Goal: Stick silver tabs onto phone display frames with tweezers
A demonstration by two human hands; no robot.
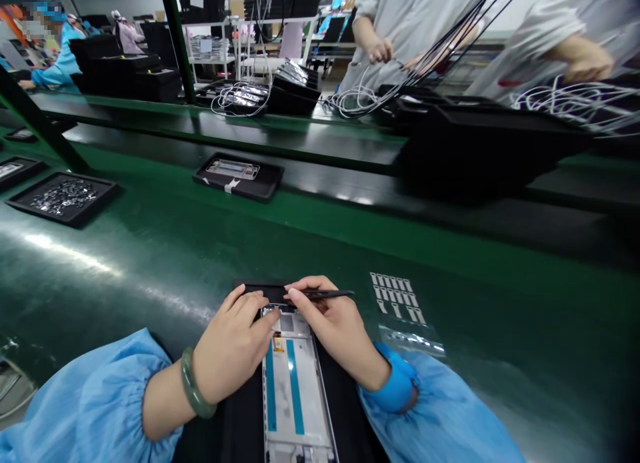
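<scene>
The phone frame looks metallic from where I stand, its tray matt plastic, the table smooth and glossy.

i can pass over the counter between the device frame and the far black tray; the slanted green post blocks the far left.

A green bench, parts tray and smocked workers show an assembly workshop

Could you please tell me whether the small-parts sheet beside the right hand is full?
Not full: the sheet shows gaps between pale pieces in its nearest row.
</scene>
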